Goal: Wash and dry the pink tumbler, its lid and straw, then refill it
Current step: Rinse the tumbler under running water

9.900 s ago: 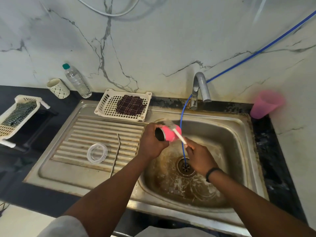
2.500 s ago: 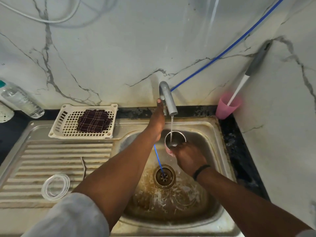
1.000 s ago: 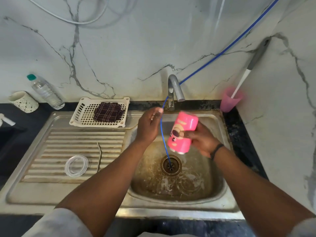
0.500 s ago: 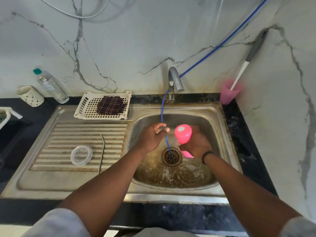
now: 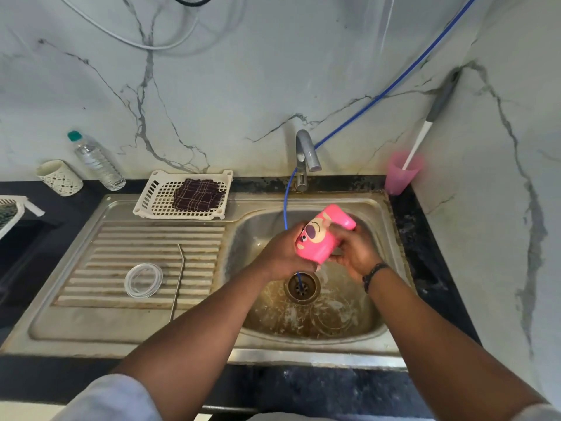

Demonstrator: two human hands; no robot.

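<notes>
Both hands grasp the pink tumbler [image 5: 318, 238] above the sink basin [image 5: 376, 317], tilted mouth-down: left hand [image 5: 283, 253] on its near side, right hand [image 5: 353, 252] round its far side. The clear lid [image 5: 143, 280] and metal straw [image 5: 177, 276] lie just apart on the drainboard [image 5: 100, 305].

blue hose [image 5: 285, 208] and faucet [image 5: 306, 153] crowding basin's back, drainboard [image 5: 121, 235] ridges mostly open

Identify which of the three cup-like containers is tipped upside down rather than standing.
The pink tumbler, held over the sink basin by both hands. The patterned cup and translucent pink cup stand upright on the counter.
</notes>
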